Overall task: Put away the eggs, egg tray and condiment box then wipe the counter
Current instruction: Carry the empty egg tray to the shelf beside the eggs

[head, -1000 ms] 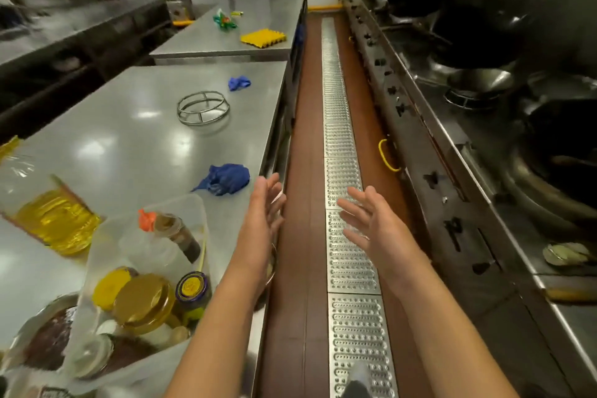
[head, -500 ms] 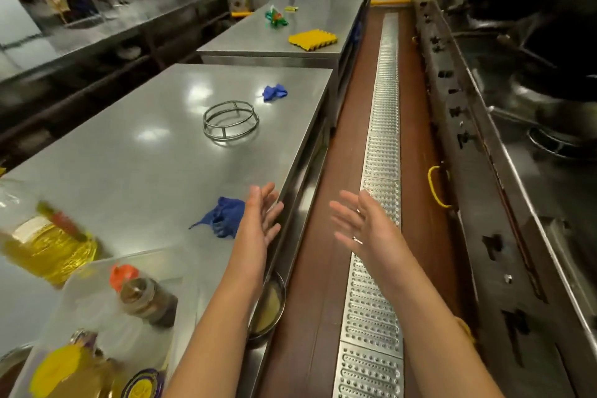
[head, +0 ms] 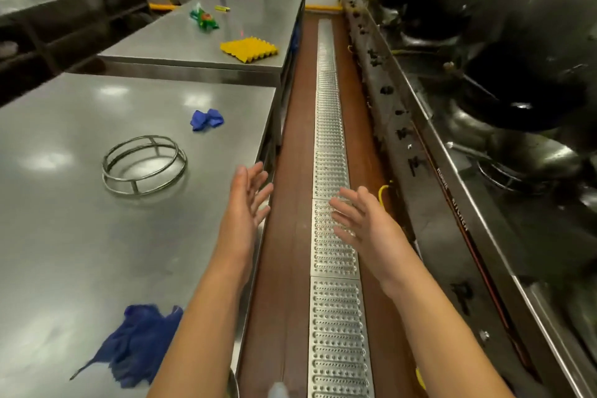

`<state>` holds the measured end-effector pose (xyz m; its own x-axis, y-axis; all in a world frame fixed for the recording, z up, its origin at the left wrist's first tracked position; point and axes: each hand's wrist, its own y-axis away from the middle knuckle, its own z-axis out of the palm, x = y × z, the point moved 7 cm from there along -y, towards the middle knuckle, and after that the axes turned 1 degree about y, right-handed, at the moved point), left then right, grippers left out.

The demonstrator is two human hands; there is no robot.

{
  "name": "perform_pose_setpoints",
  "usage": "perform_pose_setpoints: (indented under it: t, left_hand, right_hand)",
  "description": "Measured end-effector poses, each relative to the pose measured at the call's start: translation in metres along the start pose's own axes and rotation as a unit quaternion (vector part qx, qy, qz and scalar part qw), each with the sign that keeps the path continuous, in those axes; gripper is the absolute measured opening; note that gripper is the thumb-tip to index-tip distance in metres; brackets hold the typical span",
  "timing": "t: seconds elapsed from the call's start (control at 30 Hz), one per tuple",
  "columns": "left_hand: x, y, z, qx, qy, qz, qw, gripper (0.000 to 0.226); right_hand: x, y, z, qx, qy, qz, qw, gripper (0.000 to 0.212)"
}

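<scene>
A crumpled blue cloth (head: 135, 346) was noted nearest, on the steel counter (head: 64, 236). Left hand (head: 247, 207) and right hand (head: 361, 223) were held out with fingers spread, nothing gripped, over the counter edge and floor grate (head: 332, 145). Beyond lay a wire ring stand (head: 144, 165), nothing in it, and a small blue cloth (head: 206, 119). The yellow egg tray (head: 248, 49) was seen on the far counter (head: 181, 45), no eggs in it.

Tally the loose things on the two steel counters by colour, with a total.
Blue: 2, the large cloth and the small crumpled piece
Yellow: 2, the egg tray and a small object
Green: 1, a packet
Silver: 1, the wire ring stand
Total: 6
</scene>
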<state>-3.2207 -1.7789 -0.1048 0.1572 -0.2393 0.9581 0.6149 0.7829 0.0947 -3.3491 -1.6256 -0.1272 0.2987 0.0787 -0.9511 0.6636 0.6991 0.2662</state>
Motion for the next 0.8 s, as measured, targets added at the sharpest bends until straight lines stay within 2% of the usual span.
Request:
perform_pose_setpoints:
  t: [0.1,0.27,0.43,0.53,0.8]
  left_hand:
    - [0.013,-0.053,0.024,-0.035,-0.009,0.009,0.999,0.065]
    - [0.002,-0.113,0.057,-0.063,-0.027,-0.014,0.998,0.067]
    - [-0.006,-0.188,0.085,-0.046,-0.052,-0.022,0.997,0.069]
    - [0.004,-0.241,0.098,-0.011,-0.050,-0.010,0.999,0.058]
    - [0.023,-0.362,0.131,0.073,-0.064,0.037,0.995,0.052]
  right_hand:
    - [-0.027,-0.040,-0.002,0.022,-0.002,-0.022,1.000,0.061]
    - [-0.046,-0.100,-0.013,0.040,-0.004,-0.026,0.999,0.078]
    - [-0.067,-0.189,-0.044,0.043,-0.025,-0.032,0.998,0.060]
    - [-0.085,-0.251,-0.058,0.025,-0.035,-0.038,0.998,0.047]
    - [-0.145,-0.402,-0.057,-0.073,-0.050,-0.038,0.995,0.050]
